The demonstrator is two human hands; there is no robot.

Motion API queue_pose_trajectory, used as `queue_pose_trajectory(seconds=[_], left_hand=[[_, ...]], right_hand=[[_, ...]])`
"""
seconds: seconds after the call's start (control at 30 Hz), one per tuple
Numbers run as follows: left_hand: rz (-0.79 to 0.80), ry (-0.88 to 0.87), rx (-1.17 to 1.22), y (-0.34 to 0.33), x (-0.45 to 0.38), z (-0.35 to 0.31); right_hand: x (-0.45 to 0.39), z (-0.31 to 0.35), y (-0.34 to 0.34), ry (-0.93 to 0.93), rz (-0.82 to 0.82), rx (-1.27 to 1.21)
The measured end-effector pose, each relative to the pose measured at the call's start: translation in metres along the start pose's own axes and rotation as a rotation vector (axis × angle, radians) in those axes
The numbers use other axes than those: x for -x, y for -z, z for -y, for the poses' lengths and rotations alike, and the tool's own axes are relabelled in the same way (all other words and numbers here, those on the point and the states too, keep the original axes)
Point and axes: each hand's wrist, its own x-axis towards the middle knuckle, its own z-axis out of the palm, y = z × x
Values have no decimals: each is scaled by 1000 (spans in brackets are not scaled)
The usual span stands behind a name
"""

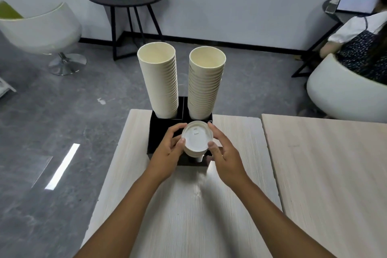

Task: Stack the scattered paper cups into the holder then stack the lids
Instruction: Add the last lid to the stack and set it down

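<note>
My left hand (167,148) and my right hand (225,151) made one grip between them, fingers and thumbs curled narrow around the short stack of white plastic lids (196,140), left thumb on the top lid's rim, right thumb against its near edge. The lids sat low in the front compartment of the black box-shaped cup holder (156,132), which stood at the far end of the pale wood-grain worktop (188,205). Behind them, in the two rear compartments, the left tall stack of cream paper cups (161,81) and the right tall stack of cream paper cups (206,84) stood upright, side by side but apart. I judged the cups finished and the lid step in hand. Next I needed to settle the lids square in their slot, then ease both hands off without tilting them.
</note>
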Motion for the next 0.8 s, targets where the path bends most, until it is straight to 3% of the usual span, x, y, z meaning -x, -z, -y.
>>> queue_pose_trajectory(seconds=[0.8], left_hand=[[-40,28,-169,-8,-17,8]], right_hand=[[-15,-24,-4,-85,-23,55]])
